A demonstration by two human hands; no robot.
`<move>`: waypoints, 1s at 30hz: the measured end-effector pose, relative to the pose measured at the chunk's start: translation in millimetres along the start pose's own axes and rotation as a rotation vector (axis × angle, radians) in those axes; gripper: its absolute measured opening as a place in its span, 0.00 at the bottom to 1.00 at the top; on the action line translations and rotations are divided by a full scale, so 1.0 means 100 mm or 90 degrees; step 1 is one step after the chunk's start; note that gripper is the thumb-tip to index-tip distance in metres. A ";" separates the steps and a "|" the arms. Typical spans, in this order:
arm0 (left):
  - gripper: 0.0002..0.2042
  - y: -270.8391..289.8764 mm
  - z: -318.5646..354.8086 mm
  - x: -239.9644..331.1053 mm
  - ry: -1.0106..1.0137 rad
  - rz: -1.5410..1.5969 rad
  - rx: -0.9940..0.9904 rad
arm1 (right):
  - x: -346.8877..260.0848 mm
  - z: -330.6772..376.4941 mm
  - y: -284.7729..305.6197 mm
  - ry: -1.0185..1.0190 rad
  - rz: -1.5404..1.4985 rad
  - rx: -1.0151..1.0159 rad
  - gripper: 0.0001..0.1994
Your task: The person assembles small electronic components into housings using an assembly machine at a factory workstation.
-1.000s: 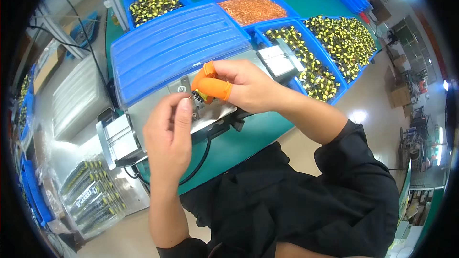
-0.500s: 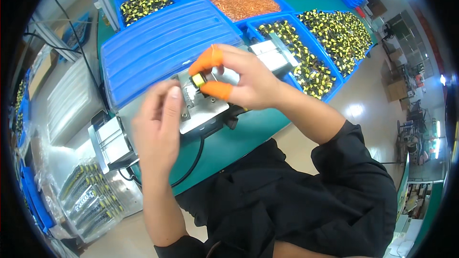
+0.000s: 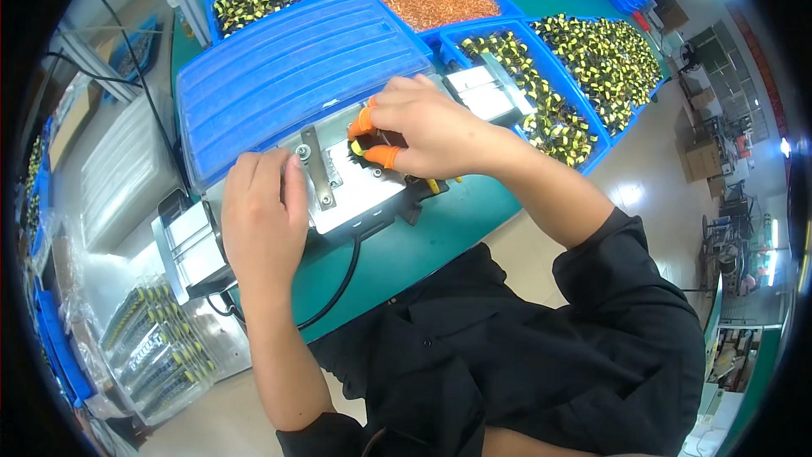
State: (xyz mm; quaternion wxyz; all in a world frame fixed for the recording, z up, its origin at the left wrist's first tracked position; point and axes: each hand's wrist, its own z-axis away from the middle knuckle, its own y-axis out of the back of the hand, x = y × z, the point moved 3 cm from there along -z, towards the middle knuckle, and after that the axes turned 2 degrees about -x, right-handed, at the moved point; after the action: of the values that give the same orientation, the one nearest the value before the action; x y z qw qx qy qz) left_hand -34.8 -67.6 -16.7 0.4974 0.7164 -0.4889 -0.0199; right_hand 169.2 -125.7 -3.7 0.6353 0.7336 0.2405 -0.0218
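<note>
My right hand (image 3: 431, 129), with orange finger cots on thumb and forefinger, pinches a small black coil with a yellow band (image 3: 358, 148). That coil sits at the metal plate (image 3: 359, 199) of a bench fixture, partly hidden by my fingers. A flat steel bar (image 3: 316, 171) with bolts is fixed to the plate, left of the coil. My left hand (image 3: 264, 207) rests over the fixture's left part. Its thumb stands apart from the fingers and nothing shows in it. Metal end blocks (image 3: 193, 245) flank the fixture.
A ribbed blue cover (image 3: 296, 76) lies behind the fixture. Blue bins hold yellow-banded coils (image 3: 600, 68) and copper-coloured pieces (image 3: 436, 4). Clear trays of coils (image 3: 161, 347) lie at left. A black cable (image 3: 345, 283) hangs over the green bench edge (image 3: 406, 258).
My left hand has drawn back left, away from the coil, uncovering the steel bar. My right hand has shifted slightly right and lower over the plate, still pinching the coil.
</note>
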 end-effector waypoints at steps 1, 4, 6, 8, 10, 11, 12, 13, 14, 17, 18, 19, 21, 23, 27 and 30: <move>0.05 -0.01 -0.01 0.01 0.006 0.003 0.000 | 0.00 -0.01 -0.03 0.023 -0.001 0.027 0.11; 0.05 -0.04 -0.01 0.00 0.013 0.009 0.000 | -0.05 -0.03 -0.08 0.048 0.009 0.049 0.11; 0.05 -0.06 -0.01 -0.02 0.016 0.012 0.000 | -0.05 -0.03 -0.12 0.048 0.019 0.044 0.10; 0.05 -0.07 -0.01 -0.01 0.017 0.012 -0.003 | -0.04 -0.02 -0.13 0.048 0.008 0.051 0.09; 0.05 -0.06 -0.02 0.01 0.022 0.011 -0.008 | -0.06 -0.03 -0.18 0.065 0.002 0.071 0.09; 0.05 -0.06 -0.02 0.01 0.028 0.009 -0.013 | -0.07 -0.03 -0.19 0.083 -0.004 0.093 0.09; 0.05 -0.06 -0.02 0.02 0.027 0.008 -0.013 | -0.08 -0.03 -0.18 0.083 -0.005 0.094 0.09; 0.05 -0.05 -0.02 0.01 0.022 0.005 -0.009 | -0.10 -0.05 -0.18 0.080 0.015 0.080 0.08; 0.05 -0.05 -0.01 0.01 0.017 0.002 -0.004 | -0.11 -0.06 -0.18 0.077 0.035 0.066 0.08; 0.05 -0.07 -0.02 0.03 0.010 -0.009 0.001 | -0.07 -0.05 -0.24 0.050 0.046 0.085 0.07; 0.05 -0.10 -0.04 0.04 0.006 -0.007 -0.004 | -0.07 -0.04 -0.25 0.044 0.045 0.088 0.07; 0.05 -0.09 -0.04 0.05 -0.001 -0.020 0.000 | -0.12 -0.04 -0.24 0.051 0.054 0.105 0.07; 0.05 -0.09 -0.04 0.07 -0.009 -0.036 -0.002 | -0.13 -0.03 -0.25 0.055 0.058 0.124 0.08; 0.05 -0.09 -0.04 0.07 -0.002 -0.040 -0.003 | -0.10 -0.02 -0.27 0.078 0.073 0.130 0.09; 0.05 -0.09 -0.04 0.07 -0.011 -0.048 -0.011 | -0.10 -0.08 -0.26 0.020 0.030 0.088 0.08; 0.05 -0.10 -0.07 0.08 -0.001 -0.053 -0.023 | -0.17 -0.09 -0.25 0.084 0.096 0.101 0.06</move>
State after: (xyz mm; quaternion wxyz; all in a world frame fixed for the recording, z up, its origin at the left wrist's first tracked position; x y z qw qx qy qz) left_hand -20.1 -68.3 -17.1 0.5085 0.7273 -0.4582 -0.0496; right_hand 142.0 -121.1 -19.3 0.5578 0.7973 0.2237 0.0555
